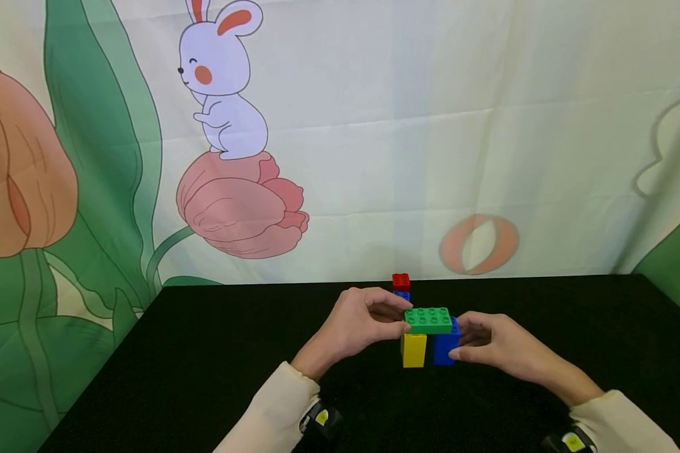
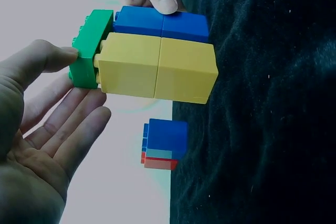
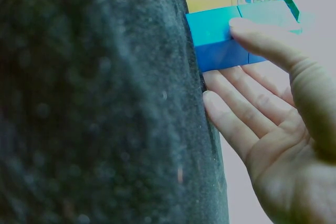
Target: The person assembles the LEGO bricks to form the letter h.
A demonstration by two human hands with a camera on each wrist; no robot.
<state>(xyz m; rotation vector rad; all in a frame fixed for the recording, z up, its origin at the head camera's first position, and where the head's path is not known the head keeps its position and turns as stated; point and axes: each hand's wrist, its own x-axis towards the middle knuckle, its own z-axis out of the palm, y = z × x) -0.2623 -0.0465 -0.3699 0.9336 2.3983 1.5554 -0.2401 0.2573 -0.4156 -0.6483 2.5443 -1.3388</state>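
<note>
Green brick, studs up, long axis crosswise, is pinched by left hand, blue stack by right hand, red brick behind.

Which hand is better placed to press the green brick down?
Likely the left hand: it pinches the green brick, with yellow studs showing beneath; the right hand holds the blue stack.

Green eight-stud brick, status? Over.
Left hand pinching green eight-stud brick; right hand gripping blue stack. Brick above yellow stack, yellow studs exposed between. Nothing visibly in the way.
</note>
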